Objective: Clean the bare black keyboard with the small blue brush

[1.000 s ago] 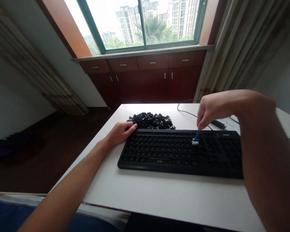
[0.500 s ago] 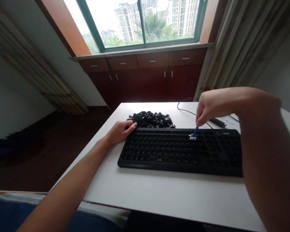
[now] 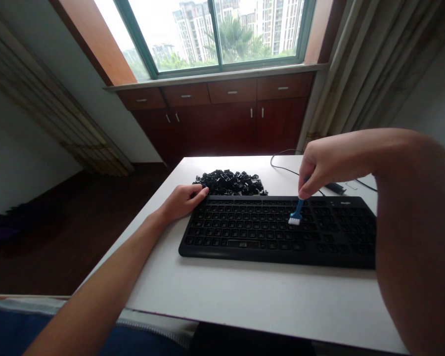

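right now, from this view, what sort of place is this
Probably a room in a home, though it could be a small office: long curtains flank a window facing high-rise buildings, and reddish wooden cabinets run beneath it.

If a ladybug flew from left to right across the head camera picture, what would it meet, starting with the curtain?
Curtain → left hand → pile of black keys → blue brush → right hand.
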Action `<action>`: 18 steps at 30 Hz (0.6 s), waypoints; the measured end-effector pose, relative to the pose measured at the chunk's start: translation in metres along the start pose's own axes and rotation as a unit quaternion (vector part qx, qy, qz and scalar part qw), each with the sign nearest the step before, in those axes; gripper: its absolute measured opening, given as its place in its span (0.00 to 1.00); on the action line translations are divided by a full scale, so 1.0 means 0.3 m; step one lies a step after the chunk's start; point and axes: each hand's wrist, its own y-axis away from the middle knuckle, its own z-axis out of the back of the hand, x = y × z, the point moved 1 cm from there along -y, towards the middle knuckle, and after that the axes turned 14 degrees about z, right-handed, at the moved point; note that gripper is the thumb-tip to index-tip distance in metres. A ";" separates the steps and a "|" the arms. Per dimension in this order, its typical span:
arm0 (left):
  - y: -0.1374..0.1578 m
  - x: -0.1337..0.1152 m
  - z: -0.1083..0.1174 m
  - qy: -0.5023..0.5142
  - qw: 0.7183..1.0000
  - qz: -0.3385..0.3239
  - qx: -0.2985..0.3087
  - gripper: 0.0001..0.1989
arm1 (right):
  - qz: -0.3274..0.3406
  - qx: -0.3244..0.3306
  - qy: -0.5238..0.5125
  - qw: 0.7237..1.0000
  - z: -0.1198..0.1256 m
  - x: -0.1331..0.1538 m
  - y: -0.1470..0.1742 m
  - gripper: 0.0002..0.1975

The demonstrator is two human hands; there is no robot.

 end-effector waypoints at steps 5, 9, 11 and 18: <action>0.001 0.000 0.004 -0.002 1.000 -0.001 -0.001 0.22 | 0.016 -0.086 0.023 0.996 -0.025 0.007 0.018 0.07; 0.002 0.003 0.005 0.004 1.000 -0.018 -0.005 0.22 | 0.104 -0.149 0.057 0.982 -0.115 0.022 0.047 0.09; 0.001 0.003 0.005 0.008 1.000 -0.025 -0.010 0.21 | 0.145 -0.197 0.044 0.969 -0.175 0.006 0.066 0.12; 0.003 0.000 0.006 0.012 1.000 -0.023 -0.012 0.22 | 0.110 -0.404 -0.033 0.907 -0.391 -0.117 0.095 0.11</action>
